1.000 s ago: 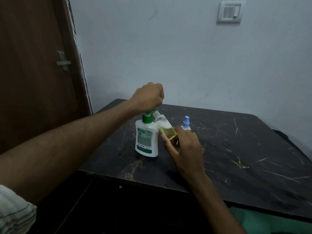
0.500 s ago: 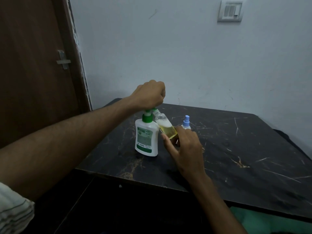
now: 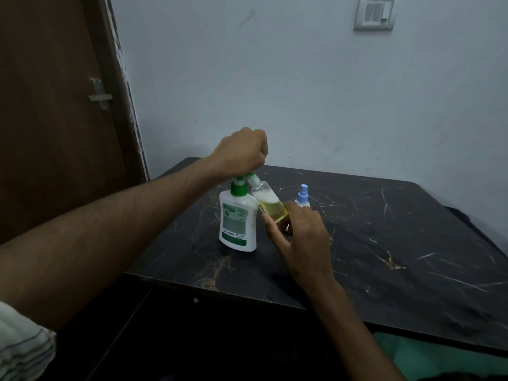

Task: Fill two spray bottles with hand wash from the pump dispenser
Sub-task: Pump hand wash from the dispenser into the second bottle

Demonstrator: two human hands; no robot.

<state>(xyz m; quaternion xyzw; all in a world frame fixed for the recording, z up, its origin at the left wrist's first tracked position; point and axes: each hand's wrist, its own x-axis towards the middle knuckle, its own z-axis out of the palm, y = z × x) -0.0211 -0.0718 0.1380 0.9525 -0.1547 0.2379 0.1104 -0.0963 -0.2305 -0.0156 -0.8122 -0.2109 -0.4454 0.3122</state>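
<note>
A white hand-wash dispenser [image 3: 238,220] with a green pump stands on the dark marble table [image 3: 384,243]. My left hand [image 3: 242,152] is curled in a fist on top of the pump head, covering it. My right hand [image 3: 299,237] grips a small clear spray bottle [image 3: 268,200], tilted with its open neck against the pump nozzle; yellowish liquid and foam fill its lower part. A second small bottle with a blue spray cap [image 3: 303,196] stands just behind my right hand.
A brown door [image 3: 55,105] with a latch is at the left, a pale wall behind with a switch plate [image 3: 375,12]. Green fabric [image 3: 439,358] shows below the table's front right edge.
My left hand has risen slightly on the pump head between frames. The tilted bottle and my right hand stay in place.
</note>
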